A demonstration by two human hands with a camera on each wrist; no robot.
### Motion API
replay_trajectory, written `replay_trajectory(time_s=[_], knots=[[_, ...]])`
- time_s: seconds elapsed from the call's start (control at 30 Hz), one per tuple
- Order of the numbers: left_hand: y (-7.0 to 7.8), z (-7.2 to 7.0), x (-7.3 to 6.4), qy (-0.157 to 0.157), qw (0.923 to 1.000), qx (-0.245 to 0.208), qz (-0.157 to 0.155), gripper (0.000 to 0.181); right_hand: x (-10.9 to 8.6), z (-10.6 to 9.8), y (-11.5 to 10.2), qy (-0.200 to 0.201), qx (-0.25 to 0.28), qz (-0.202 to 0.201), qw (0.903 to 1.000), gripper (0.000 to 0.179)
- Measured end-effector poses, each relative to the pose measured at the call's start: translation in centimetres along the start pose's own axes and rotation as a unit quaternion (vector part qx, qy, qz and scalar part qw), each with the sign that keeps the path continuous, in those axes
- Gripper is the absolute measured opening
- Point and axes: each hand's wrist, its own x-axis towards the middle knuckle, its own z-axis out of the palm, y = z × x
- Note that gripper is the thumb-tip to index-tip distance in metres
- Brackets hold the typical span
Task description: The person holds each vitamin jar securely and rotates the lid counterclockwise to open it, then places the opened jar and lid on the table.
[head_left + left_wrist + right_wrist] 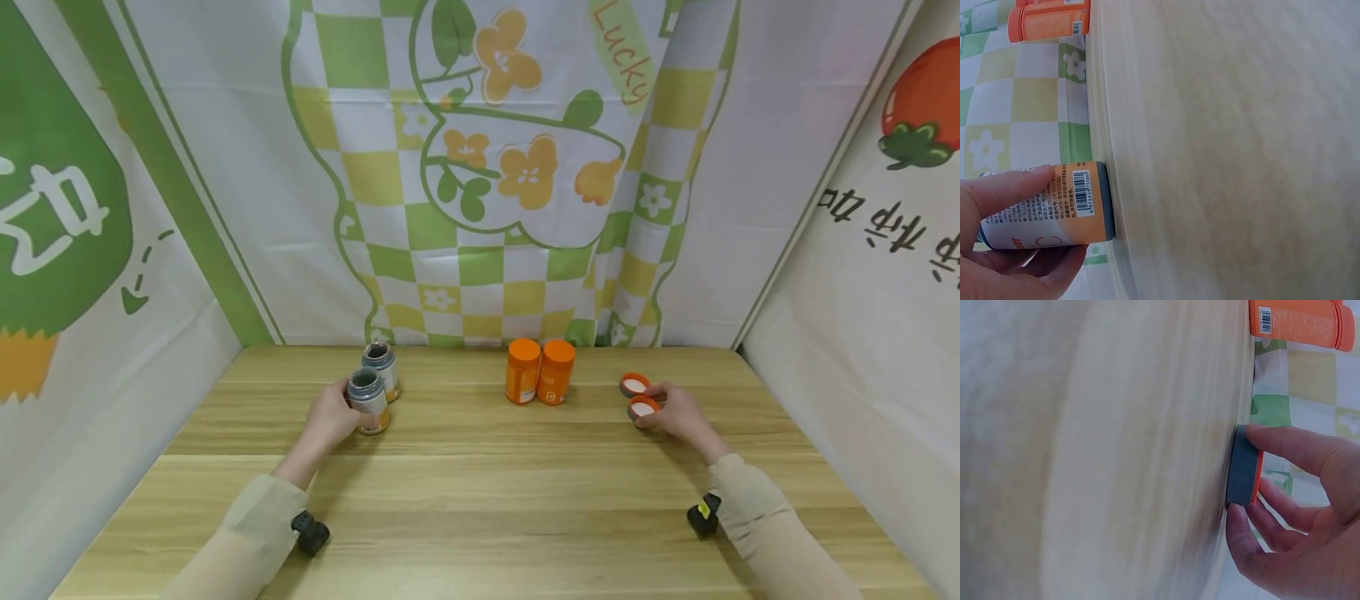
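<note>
On the left of the table my left hand grips an uncapped grey bottle with an orange and white label. Its thumb and fingers wrap the sides, and the bottle's base is at the tabletop. Just behind stands a second uncapped grey bottle. Over on the right, my right hand pinches a grey lid by its edges, between thumb and fingers. That lid lies with its orange-rimmed, white inside facing up. Another upturned lid lies just behind it.
Two orange bottles with orange caps, a left one and a right one, stand side by side at the back middle of the wooden table. A patterned cloth hangs behind the table's back edge.
</note>
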Motion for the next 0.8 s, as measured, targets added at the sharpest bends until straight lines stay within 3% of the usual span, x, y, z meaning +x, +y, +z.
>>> replay_trajectory(time_s=[0.27,0.8], knots=[[-0.1,-0.01,0.23,-0.005,0.9998,0.017,0.0,0.074,0.02,-0.22,-0.02,-0.003,0.003,0.008,1.0,0.06],[-0.61,-0.15,0.44,-0.023,0.9997,0.004,-0.006,0.073,-0.24,-0.59,-0.47,-0.014,0.012,0.027,0.9995,0.062]])
